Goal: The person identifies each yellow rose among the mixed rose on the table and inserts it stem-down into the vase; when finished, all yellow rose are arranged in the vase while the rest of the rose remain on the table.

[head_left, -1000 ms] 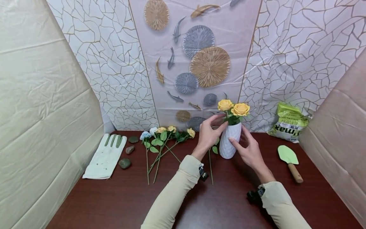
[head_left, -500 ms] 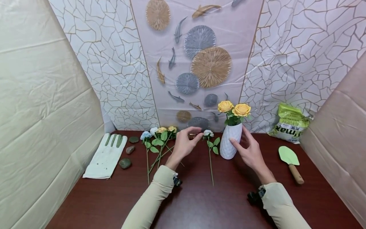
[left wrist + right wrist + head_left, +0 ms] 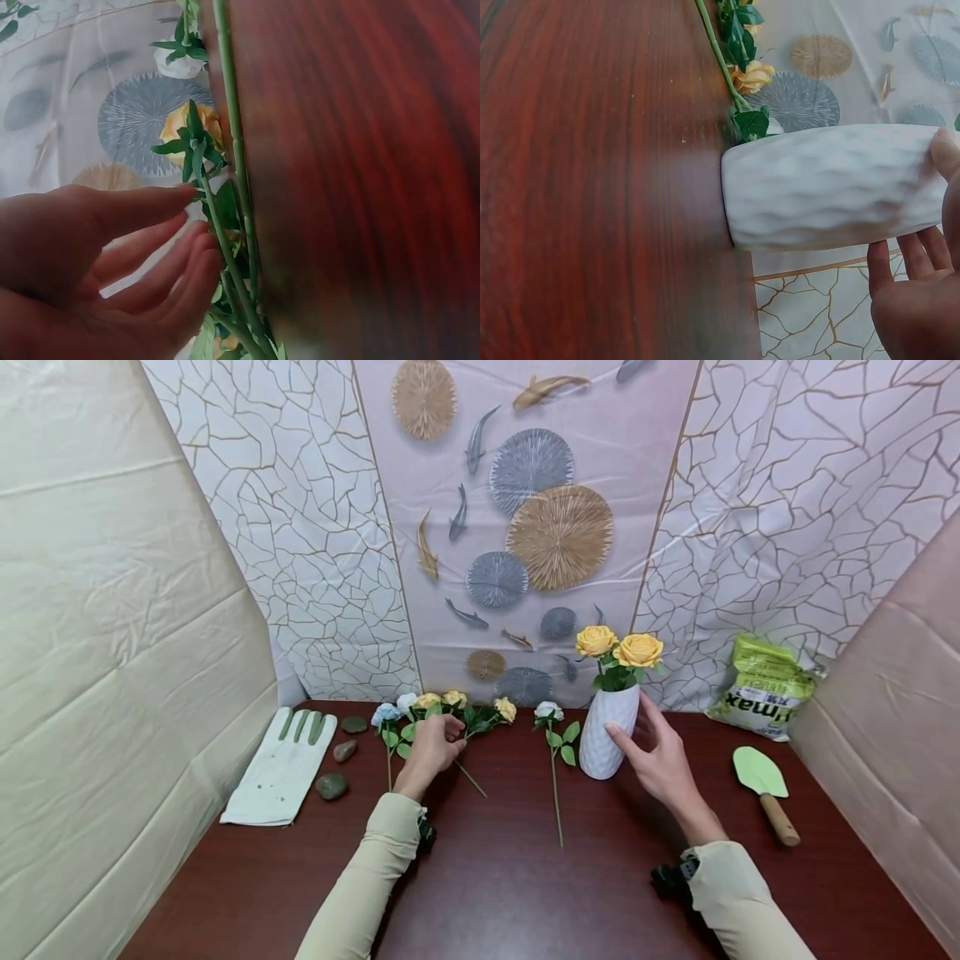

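Observation:
A white textured vase [image 3: 609, 735] stands on the table, with two yellow roses [image 3: 639, 650] in its mouth. My right hand [image 3: 660, 768] holds it from the right, thumb across the near side and fingers behind; in the right wrist view the vase [image 3: 832, 187] lies sideways across the picture. Over the group of loose flowers at the left, my left hand [image 3: 433, 747] reaches with fingers loosely bent. Seen from the left wrist, its fingertips are right beside a green stem [image 3: 217, 217] that leads to a yellow rose [image 3: 184, 131]. A white rose [image 3: 550, 712] lies alone left of the vase.
Beside the left hand lie a blue rose [image 3: 386, 713] and another yellow rose [image 3: 506, 709]. Farther left are several stones [image 3: 332, 786] and a white glove [image 3: 277, 777]. At the right are a green trowel [image 3: 759, 772] and a green bag [image 3: 765, 687] by the back wall.
My left hand has left the vase's mouth and moved left across the table to the loose flowers. The right hand stays on the vase, and the two yellow roses remain in it.

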`<state>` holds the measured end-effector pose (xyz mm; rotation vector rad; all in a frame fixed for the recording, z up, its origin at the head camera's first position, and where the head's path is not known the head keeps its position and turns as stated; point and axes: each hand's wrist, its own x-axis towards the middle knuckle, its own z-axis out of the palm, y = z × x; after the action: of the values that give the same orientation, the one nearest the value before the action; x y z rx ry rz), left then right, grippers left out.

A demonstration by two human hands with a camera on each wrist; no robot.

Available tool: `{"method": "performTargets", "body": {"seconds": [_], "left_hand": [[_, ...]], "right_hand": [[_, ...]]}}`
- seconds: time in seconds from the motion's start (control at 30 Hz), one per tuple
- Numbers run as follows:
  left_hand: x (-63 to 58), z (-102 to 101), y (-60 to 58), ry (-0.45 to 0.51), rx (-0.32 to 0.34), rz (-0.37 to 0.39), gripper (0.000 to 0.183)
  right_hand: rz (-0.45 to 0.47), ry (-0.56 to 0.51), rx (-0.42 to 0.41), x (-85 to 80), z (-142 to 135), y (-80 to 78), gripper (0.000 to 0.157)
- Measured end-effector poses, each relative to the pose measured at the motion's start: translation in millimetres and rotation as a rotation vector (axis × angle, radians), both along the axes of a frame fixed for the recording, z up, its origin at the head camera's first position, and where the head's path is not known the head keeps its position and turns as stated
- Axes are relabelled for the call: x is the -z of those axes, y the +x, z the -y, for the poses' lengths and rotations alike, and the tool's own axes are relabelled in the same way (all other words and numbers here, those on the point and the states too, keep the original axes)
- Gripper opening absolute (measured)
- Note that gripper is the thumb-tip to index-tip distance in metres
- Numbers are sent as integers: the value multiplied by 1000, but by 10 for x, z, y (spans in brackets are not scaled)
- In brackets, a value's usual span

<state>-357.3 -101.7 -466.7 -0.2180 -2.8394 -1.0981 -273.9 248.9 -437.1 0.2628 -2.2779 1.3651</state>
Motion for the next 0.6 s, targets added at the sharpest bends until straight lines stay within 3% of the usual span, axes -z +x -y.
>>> {"method": "performTargets", "body": {"seconds": [0.17, 0.43, 0.6], "left_hand": [[16, -8, 32, -86, 36, 26, 26], [33, -4, 79, -182, 37, -69, 25], [36, -2, 94, -167, 33, -81, 20]], "right_hand": [[-6, -17, -3, 18, 4, 2, 74], [-7, -5, -5, 3, 5, 10, 74], [-9, -5, -3, 1, 8, 8, 74]]}}
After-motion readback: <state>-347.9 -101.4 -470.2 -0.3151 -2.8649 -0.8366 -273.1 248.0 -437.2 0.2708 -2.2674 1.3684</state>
